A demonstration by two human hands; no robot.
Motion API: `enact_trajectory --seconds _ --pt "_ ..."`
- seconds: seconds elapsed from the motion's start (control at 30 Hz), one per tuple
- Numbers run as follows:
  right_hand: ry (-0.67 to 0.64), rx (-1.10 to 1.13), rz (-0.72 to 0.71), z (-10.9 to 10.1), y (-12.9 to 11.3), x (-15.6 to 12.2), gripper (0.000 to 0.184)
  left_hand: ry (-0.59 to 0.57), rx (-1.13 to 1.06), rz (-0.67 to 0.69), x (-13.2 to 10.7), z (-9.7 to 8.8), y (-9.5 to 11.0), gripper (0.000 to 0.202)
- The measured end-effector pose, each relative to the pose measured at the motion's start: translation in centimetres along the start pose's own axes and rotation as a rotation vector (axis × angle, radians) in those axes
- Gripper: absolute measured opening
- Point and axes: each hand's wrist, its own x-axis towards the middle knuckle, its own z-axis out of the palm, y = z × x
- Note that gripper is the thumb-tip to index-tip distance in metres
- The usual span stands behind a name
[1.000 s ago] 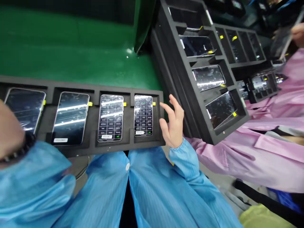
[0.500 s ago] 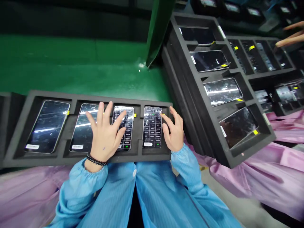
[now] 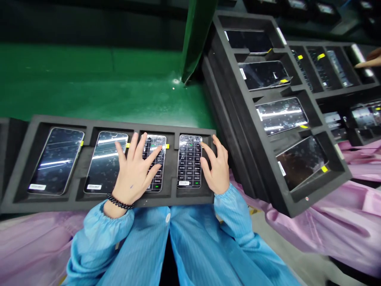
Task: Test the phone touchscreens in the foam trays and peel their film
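A black foam tray (image 3: 35, 200) lies across my lap with several phones in its slots. My left hand (image 3: 133, 172) is spread flat over the third phone (image 3: 154, 159), whose lit screen shows a grid of buttons; the fingers reach toward its top. My right hand (image 3: 216, 165) rests at the tray's right end, fingers apart and slightly curled, touching the right edge of the fourth phone (image 3: 189, 161), which shows the same grid. The two left phones (image 3: 55, 159) (image 3: 104, 163) have dark screens. Neither hand holds anything.
A second black foam tray (image 3: 268, 198) with several dark phones leans at the right on a person's pink-sleeved lap (image 3: 342, 222). More trays (image 3: 324, 63) stand behind it, with another person's fingers (image 3: 367, 61) at the far right. A green conveyor belt (image 3: 89, 91) runs behind my tray.
My left hand has come in from the lower left and settled over the third phone. The view swung left and steadied. My right hand has stayed at the tray's right end.
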Motion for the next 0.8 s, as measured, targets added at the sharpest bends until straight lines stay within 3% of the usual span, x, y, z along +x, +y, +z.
enact_trajectory --seconds 0.2,0.33,0.47,0.8 --pt "0.067 0.075 0.011 -0.9 -0.7 -1.1 0.046 0.088 -0.084 -0.07 -0.8 -1.0 0.0 0.055" --pt "-0.013 0.096 0.047 -1.3 -2.6 -3.9 0.051 0.082 -0.082 -0.172 -3.5 -2.0 -0.6 0.056" --pt "-0.005 0.073 0.05 -0.7 -3.4 -5.8 0.052 0.103 -0.065 -0.23 -5.9 -1.9 -1.3 0.058" --pt "0.061 0.113 0.013 -0.1 -1.7 -2.6 0.05 0.134 -0.027 -0.2 -4.6 -0.7 -1.0 0.056"
